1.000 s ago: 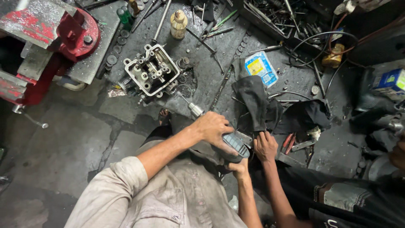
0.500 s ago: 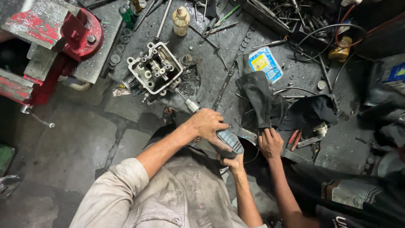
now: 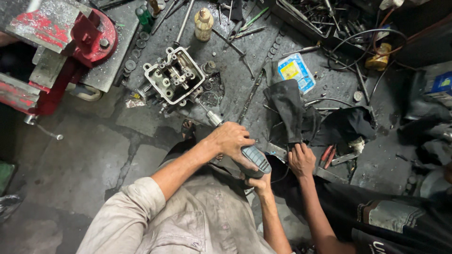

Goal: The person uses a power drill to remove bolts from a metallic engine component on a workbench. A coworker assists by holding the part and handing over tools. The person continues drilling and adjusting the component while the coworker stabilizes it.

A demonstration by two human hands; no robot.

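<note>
My left hand (image 3: 230,141) is wrapped around the body of a hand-held power tool (image 3: 254,160) with a grey ribbed grip. The tool's metal nose (image 3: 212,116) points up-left toward a grimy engine cylinder head (image 3: 173,81) lying on the dark workbench. My right hand (image 3: 260,184) grips the tool's rear end from underneath. A co-worker's hand (image 3: 301,160), on a dark-sleeved arm, rests just right of the tool at a metal bar and a black rag (image 3: 287,110).
A red bench vise (image 3: 70,42) stands at the upper left. A small yellowish bottle (image 3: 203,23), screwdrivers, washers, a blue and yellow packet (image 3: 295,71), cables and a tray of tools (image 3: 320,16) litter the bench (image 3: 245,80). The concrete floor (image 3: 84,164) lies at the lower left.
The view has shifted slightly. Both my hands keep their grip on the tool, and the co-worker's hand stays beside it.
</note>
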